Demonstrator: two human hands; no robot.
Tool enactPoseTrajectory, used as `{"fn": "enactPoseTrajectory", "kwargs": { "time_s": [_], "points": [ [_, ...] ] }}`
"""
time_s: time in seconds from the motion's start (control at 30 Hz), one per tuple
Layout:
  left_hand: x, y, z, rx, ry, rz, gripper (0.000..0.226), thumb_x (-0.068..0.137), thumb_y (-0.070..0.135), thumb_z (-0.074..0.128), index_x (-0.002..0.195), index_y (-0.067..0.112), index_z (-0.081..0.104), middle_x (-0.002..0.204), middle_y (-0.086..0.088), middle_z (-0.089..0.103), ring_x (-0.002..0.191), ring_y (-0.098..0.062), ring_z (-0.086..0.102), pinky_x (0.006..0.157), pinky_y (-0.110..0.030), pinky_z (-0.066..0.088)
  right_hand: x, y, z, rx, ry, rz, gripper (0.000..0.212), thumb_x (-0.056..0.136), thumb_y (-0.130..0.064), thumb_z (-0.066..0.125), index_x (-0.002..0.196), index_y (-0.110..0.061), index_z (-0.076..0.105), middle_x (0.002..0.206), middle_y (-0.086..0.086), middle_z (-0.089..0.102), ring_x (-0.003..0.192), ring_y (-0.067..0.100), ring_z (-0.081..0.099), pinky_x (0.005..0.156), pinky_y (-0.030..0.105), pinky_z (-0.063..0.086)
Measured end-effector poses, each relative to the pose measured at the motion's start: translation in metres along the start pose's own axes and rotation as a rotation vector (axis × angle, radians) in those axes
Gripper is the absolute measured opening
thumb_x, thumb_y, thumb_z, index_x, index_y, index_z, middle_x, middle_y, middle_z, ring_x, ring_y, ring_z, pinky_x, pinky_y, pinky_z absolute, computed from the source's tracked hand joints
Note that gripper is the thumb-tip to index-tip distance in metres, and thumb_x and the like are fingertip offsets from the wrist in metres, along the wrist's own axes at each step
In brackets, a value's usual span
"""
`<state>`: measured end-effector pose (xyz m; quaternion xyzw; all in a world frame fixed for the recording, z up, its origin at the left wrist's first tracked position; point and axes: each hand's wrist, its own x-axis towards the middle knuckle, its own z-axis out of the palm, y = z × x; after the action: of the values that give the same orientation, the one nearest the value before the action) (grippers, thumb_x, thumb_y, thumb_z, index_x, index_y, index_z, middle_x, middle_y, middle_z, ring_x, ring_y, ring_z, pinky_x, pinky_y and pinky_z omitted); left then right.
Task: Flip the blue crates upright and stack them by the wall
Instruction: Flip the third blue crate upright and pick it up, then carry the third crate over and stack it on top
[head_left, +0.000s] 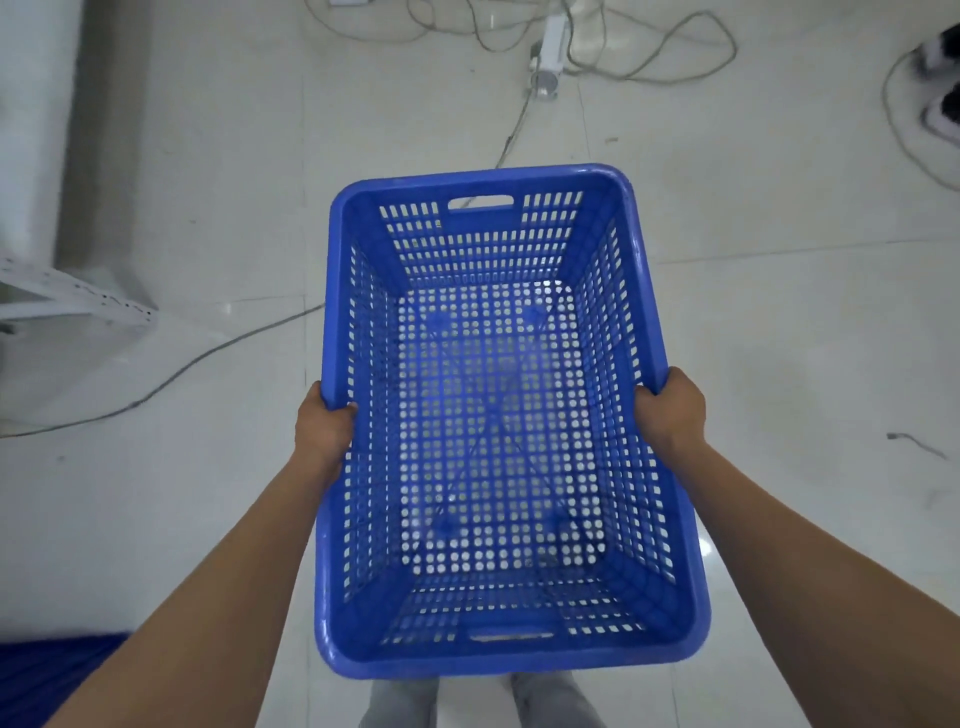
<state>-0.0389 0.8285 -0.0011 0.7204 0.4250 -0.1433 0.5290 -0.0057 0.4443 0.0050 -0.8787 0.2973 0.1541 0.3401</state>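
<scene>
The blue crate (498, 415) looks light and stiff (perforated plastic); left hand (323, 421) at nine o'clock and right hand (671, 410) at three grip its rim.

Open tiled floor (779, 322) lies ahead and right of the crate (493, 415). Cables (649, 57) and a white device (548, 52) clutter the far floor; another cable (197, 358) crosses at left, near a white rack (67, 296) by the wall (31, 104).
</scene>
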Motion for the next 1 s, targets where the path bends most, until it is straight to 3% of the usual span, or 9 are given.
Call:
{"fn": "enactPoseTrajectory", "kwargs": {
  "time_s": [0.17, 0.3, 0.47, 0.63, 0.73, 1.0],
  "points": [
    [-0.098, 0.074, -0.054, 0.005, 0.070, 0.059, 0.028, 0.087, 0.006, 0.057, 0.109, 0.024, 0.056, 0.102, -0.006, 0.069, 0.095, -0.034, 0.068, 0.087, -0.057, 0.056, -0.068, -0.060, -0.101, 0.039, 0.006, -0.052, 0.015, 0.087, -0.011, 0.052, 0.091, 0.003, 0.055, 0.085, 0.012, 0.060, 0.072, 0.029, 0.055, 0.060, 0.032, 0.038],
    [-0.190, 0.133, -0.097, -0.052, 0.090, 0.091, 0.031, 0.085, 0.000, 0.052, 0.107, 0.021, 0.056, 0.098, -0.006, 0.069, 0.094, -0.034, 0.068, 0.086, -0.053, 0.057, -0.132, -0.109, -0.182, 0.093, 0.006, -0.100, 0.010, 0.085, -0.012, 0.052, 0.084, -0.003, 0.054, 0.082, 0.011, 0.063, 0.075, 0.031, 0.062, 0.062, 0.034, 0.048],
    [-0.272, 0.181, -0.152, -0.091, 0.135, 0.151, 0.033, 0.075, 0.008, 0.051, 0.103, 0.025, 0.058, 0.090, 0.002, 0.069, 0.087, -0.029, 0.069, 0.080, -0.048, 0.058, -0.198, -0.167, -0.259, 0.088, 0.041, -0.203, 0.015, 0.085, -0.011, 0.051, 0.087, 0.003, 0.054, 0.079, 0.013, 0.060, 0.065, 0.027, 0.053, 0.052, 0.029, 0.038],
    [-0.310, 0.202, -0.194, -0.192, 0.172, 0.203, 0.026, 0.075, 0.011, 0.051, 0.089, 0.033, 0.056, 0.093, -0.001, 0.070, 0.088, -0.030, 0.069, 0.082, -0.053, 0.058, -0.237, -0.215, -0.293, 0.086, 0.063, -0.327, 0.012, 0.088, -0.009, 0.050, 0.087, 0.002, 0.052, 0.076, 0.009, 0.054, 0.057, 0.019, 0.046, 0.046, 0.027, 0.032],
    [-0.335, 0.211, -0.210, -0.240, 0.234, 0.222, 0.029, 0.081, 0.004, 0.051, 0.091, 0.031, 0.057, 0.090, -0.001, 0.068, 0.089, -0.032, 0.069, 0.082, -0.051, 0.058, -0.244, -0.236, -0.301, 0.067, 0.057, -0.415, 0.011, 0.087, -0.011, 0.051, 0.089, -0.001, 0.054, 0.078, 0.008, 0.057, 0.064, 0.025, 0.051, 0.053, 0.030, 0.036],
    [-0.400, 0.181, -0.224, -0.335, 0.564, 0.143, 0.030, 0.073, 0.014, 0.053, 0.097, 0.030, 0.060, 0.090, -0.006, 0.073, 0.081, -0.034, 0.071, 0.076, -0.053, 0.060, -0.218, -0.280, -0.298, -0.016, -0.114, -0.653, 0.015, 0.084, -0.012, 0.055, 0.090, 0.001, 0.061, 0.079, 0.013, 0.062, 0.069, 0.031, 0.056, 0.060, 0.032, 0.037]
  ]
}}
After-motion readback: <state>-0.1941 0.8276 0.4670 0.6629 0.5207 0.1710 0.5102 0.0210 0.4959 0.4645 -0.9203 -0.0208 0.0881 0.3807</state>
